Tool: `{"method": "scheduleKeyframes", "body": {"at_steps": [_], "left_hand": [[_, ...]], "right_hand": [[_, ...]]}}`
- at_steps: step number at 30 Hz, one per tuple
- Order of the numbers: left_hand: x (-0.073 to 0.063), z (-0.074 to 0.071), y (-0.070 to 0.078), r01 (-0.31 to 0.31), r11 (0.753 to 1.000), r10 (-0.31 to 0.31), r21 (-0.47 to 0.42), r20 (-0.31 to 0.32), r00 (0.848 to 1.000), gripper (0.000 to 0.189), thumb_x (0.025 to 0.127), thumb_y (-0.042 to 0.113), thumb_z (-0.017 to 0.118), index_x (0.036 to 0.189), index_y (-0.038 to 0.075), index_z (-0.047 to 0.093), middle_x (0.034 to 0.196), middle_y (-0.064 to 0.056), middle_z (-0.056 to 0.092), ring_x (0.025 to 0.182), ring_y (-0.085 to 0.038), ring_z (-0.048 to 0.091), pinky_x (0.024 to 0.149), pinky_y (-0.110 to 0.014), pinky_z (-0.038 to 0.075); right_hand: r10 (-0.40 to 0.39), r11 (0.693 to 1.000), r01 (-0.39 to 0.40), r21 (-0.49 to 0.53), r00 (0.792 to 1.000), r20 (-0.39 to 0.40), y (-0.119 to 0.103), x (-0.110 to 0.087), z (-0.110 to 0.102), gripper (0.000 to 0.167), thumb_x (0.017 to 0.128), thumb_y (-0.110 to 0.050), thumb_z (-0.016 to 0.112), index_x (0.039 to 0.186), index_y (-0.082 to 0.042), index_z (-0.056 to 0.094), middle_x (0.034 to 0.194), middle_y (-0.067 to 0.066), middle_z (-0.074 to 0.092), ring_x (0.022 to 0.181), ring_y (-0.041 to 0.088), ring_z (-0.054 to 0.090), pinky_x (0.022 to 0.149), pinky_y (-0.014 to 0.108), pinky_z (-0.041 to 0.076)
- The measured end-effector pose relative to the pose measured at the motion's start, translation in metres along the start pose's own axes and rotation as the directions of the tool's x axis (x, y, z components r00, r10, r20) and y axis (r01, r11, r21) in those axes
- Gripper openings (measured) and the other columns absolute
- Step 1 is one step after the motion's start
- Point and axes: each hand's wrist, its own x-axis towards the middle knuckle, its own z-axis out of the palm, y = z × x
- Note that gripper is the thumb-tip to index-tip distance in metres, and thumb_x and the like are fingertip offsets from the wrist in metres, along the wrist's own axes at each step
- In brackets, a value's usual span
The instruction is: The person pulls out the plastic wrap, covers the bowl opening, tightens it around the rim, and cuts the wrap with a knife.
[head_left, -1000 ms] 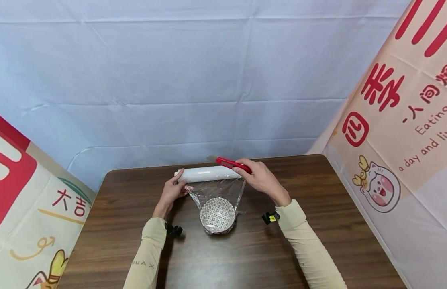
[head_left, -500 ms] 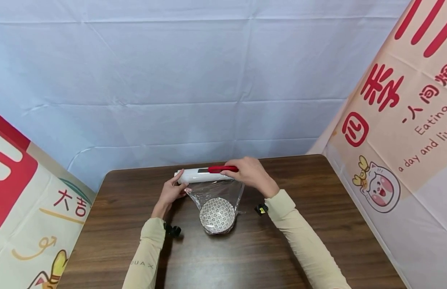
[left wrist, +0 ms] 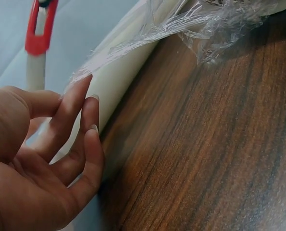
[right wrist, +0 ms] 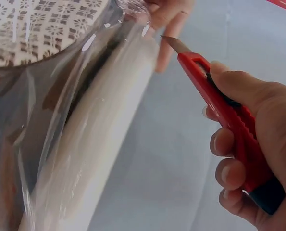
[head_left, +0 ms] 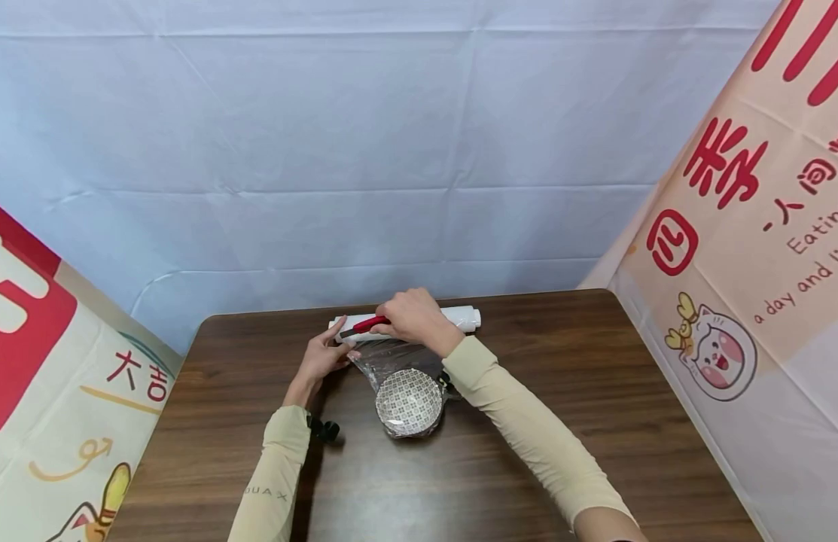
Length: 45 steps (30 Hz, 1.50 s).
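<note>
A white roll of cling film [head_left: 462, 318] lies across the far side of the table. From it a clear sheet of film [left wrist: 138, 43] stretches to a patterned bowl [head_left: 409, 403], covering it. My left hand [head_left: 319, 359] is at the roll's left end, pinching the film's gathered edge between thumb and fingers. My right hand [head_left: 419, 320] grips a red utility knife [right wrist: 229, 115], thumb on its slider. Its blade [right wrist: 176, 44] is out and points at the left hand, close over the roll's left end. The right forearm hides part of the film in the head view.
The brown wooden table [head_left: 561, 361] ends just behind the roll. A pale cloth backdrop [head_left: 324, 150] hangs beyond it, with printed cloths on both sides. Crumpled film [left wrist: 215, 38] bunches around the bowl's side.
My right hand has moved left along the roll with the utility knife, from its right end to near the left hand. The left hand and bowl have stayed about where they were.
</note>
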Motion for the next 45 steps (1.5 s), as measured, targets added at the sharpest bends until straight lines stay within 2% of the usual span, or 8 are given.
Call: {"method": "scheduleKeyframes", "body": {"at_steps": [2,4,7,15,24,30,37,45], "left_hand": [[0.001,0.001,0.000,0.006,1.000,-0.006,0.001,-0.003,1.000,0.067,0.103,0.024,0.070,0.161,0.040,0.041,0.123,-0.017,0.076,0.079,-0.007,0.074,0.077,-0.030,0.063],[0.002,0.002,0.001,0.010,1.000,-0.010,-0.002,-0.006,1.000,0.067,0.103,0.024,0.071,0.161,0.039,0.040,0.089,-0.013,0.078,0.077,-0.007,0.074,0.076,-0.029,0.062],[0.004,0.003,0.002,0.008,1.000,-0.008,-0.007,-0.012,1.000,0.068,0.103,0.024,0.071,0.162,0.038,0.041,0.078,0.001,0.073,0.076,-0.007,0.072,0.075,-0.028,0.062],[0.004,0.002,0.002,0.007,1.000,-0.007,-0.016,0.000,1.000,0.069,0.102,0.024,0.071,0.162,0.036,0.039,0.078,0.004,0.076,0.076,-0.006,0.073,0.075,-0.029,0.062],[0.003,0.004,0.000,0.017,0.999,-0.018,-0.048,-0.004,1.000,0.069,0.102,0.020,0.071,0.162,0.034,0.041,0.090,-0.004,0.081,0.074,-0.005,0.073,0.073,-0.029,0.062],[0.003,0.005,0.003,0.004,0.998,-0.005,-0.061,-0.021,1.000,0.069,0.100,0.015,0.073,0.160,0.033,0.045,0.117,-0.011,0.077,0.071,-0.004,0.069,0.072,-0.029,0.063],[-0.002,0.000,0.001,0.028,0.998,-0.027,-0.055,0.002,1.000,0.068,0.102,0.013,0.070,0.161,0.035,0.042,0.075,0.001,0.078,0.072,-0.006,0.073,0.071,-0.029,0.061],[-0.001,-0.001,0.000,0.021,0.998,-0.022,-0.052,-0.012,1.000,0.067,0.101,0.015,0.071,0.160,0.033,0.044,0.086,0.001,0.080,0.072,-0.005,0.072,0.074,-0.028,0.063]], "right_hand": [[-0.010,1.000,0.010,-0.023,1.000,0.013,-0.002,0.005,0.003,0.036,0.097,-0.057,0.069,0.086,-0.023,0.076,0.067,-0.007,0.069,0.054,0.012,0.053,0.051,0.032,0.044],[-0.015,0.999,0.016,-0.041,1.000,0.021,-0.004,0.009,0.005,0.036,0.097,-0.057,0.069,0.086,-0.023,0.076,0.068,-0.006,0.070,0.055,0.013,0.054,0.052,0.033,0.047],[-0.017,0.998,0.019,-0.057,0.999,0.037,-0.005,0.014,0.007,0.036,0.098,-0.057,0.068,0.087,-0.023,0.076,0.071,-0.007,0.071,0.056,0.013,0.056,0.054,0.034,0.050],[-0.034,0.995,0.044,-0.087,0.992,0.119,-0.013,0.030,0.009,0.034,0.099,-0.056,0.067,0.095,-0.024,0.080,0.081,-0.006,0.077,0.066,0.016,0.067,0.064,0.037,0.058],[-0.003,0.976,0.045,-0.212,0.981,0.193,-0.026,0.048,0.019,0.031,0.095,-0.059,0.069,0.098,-0.031,0.080,0.091,-0.010,0.079,0.080,0.018,0.071,0.112,0.055,0.045],[-0.003,0.967,0.057,-0.248,0.977,0.213,-0.032,0.051,0.020,0.030,0.097,-0.056,0.069,0.104,-0.030,0.080,0.098,-0.008,0.080,0.086,0.020,0.074,0.116,0.059,0.042],[0.037,0.961,0.038,-0.274,0.964,0.262,-0.042,0.049,0.004,0.023,0.096,-0.053,0.071,0.101,-0.032,0.080,0.100,-0.011,0.080,0.087,0.019,0.074,0.121,0.066,0.036],[0.070,0.953,0.023,-0.303,0.953,0.293,-0.056,0.054,0.009,0.018,0.105,-0.043,0.064,0.105,-0.033,0.078,0.098,-0.011,0.079,0.086,0.018,0.073,0.122,0.065,0.034]]}}
